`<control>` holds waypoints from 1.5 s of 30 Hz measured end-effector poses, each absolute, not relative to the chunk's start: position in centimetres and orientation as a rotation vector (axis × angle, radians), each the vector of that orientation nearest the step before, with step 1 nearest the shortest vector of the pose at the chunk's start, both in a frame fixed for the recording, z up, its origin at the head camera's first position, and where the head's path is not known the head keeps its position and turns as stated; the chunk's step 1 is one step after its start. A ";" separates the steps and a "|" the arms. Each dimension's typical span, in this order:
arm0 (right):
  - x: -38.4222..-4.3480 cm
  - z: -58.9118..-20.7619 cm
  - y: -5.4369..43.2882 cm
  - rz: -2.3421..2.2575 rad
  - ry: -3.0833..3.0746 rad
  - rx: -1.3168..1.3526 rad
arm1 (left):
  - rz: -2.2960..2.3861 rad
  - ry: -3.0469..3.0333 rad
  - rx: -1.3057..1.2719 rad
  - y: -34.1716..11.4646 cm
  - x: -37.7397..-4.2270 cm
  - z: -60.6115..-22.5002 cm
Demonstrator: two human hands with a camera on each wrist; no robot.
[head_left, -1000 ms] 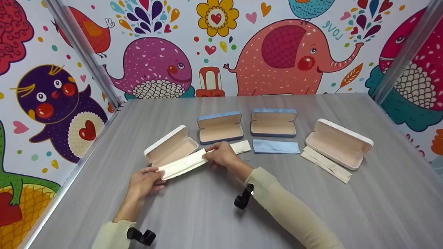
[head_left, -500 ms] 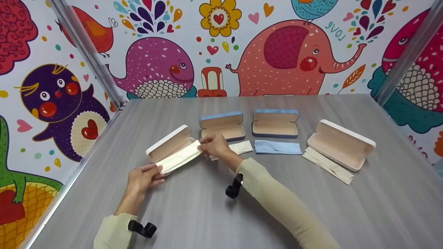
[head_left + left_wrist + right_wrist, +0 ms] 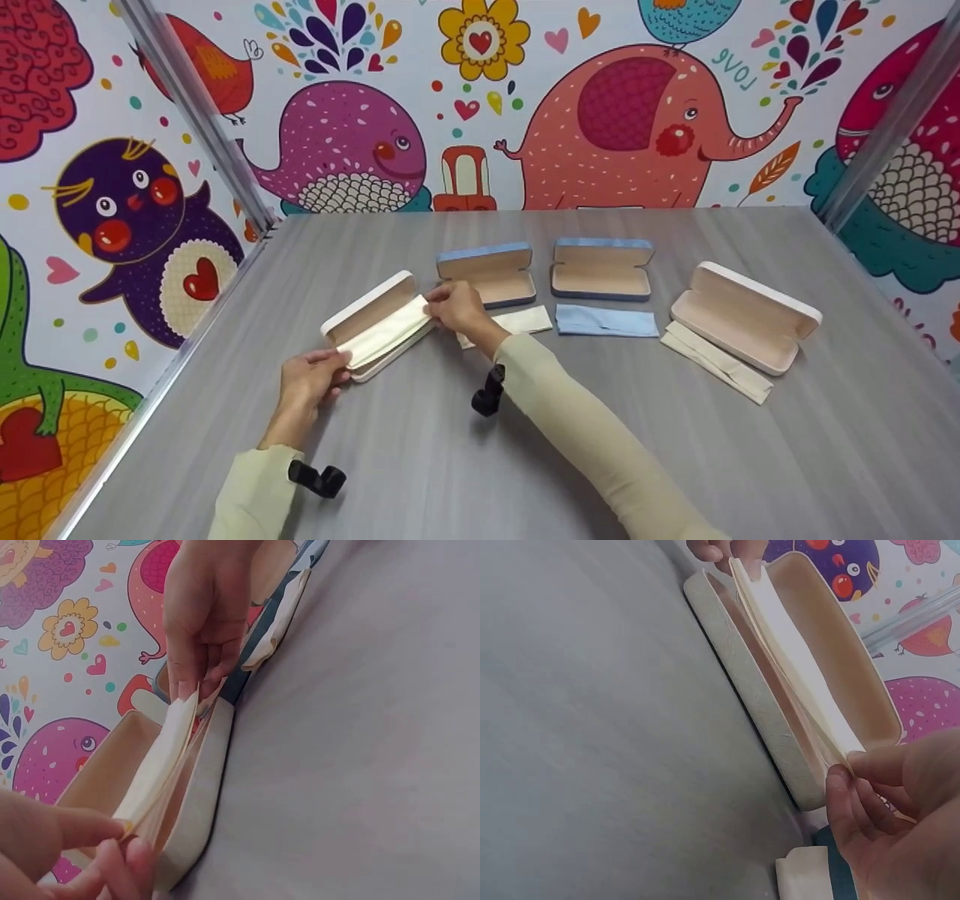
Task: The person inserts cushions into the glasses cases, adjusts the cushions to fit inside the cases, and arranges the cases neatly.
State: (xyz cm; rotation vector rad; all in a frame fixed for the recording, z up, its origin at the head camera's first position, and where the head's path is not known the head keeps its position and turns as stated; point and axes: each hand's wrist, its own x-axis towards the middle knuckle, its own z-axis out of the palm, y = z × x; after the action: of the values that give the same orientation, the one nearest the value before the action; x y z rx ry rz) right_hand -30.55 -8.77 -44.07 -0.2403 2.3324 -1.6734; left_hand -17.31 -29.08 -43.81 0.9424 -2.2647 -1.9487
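A folded cream cloth [image 3: 386, 330] is stretched between both hands over an open white glasses case [image 3: 394, 358] on the left of the table. My left hand [image 3: 307, 381] pinches the cloth's near-left end between thumb and fingers. At the far-right end my right hand [image 3: 459, 307] pinches it the same way. In the right wrist view the cloth [image 3: 799, 652] runs lengthwise along the opening of the case [image 3: 750, 690], its lower folds right at the rim. The left wrist view shows the case's lid [image 3: 112, 757] raised behind the cloth.
Two open blue glasses cases, a left one [image 3: 506, 286] and a right one [image 3: 600, 281], stand at the back. Before them lie a cream cloth [image 3: 525, 321] and a blue cloth [image 3: 606, 320]. Another open white case [image 3: 739, 330] with a cream cloth [image 3: 716, 361] sits at right.
Both hands have carried the cream cloth away from the table's front, from before the left white case to over its opening. The case itself stays in place.
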 end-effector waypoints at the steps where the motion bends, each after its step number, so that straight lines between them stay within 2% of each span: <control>1: -30.6 -44.1 -8.9 -1.673 2.339 -0.239 | -1.933 -2.272 0.943 -29.1 -17.4 -43.9; 26: -30.5 -45.3 -10.1 -1.514 2.658 -0.372 | -1.769 -2.263 0.955 -28.7 -17.8 -45.4; 45: -30.6 -44.9 -10.0 -1.369 2.755 -0.457 | -1.662 -2.388 0.913 -28.8 -17.5 -44.9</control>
State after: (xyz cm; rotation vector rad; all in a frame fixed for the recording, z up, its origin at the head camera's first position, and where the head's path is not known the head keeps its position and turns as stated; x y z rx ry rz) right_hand -30.60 -10.04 -44.92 -0.4573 2.7550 -1.3689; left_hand -17.49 -28.80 -44.90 0.9128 -2.3882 -1.6616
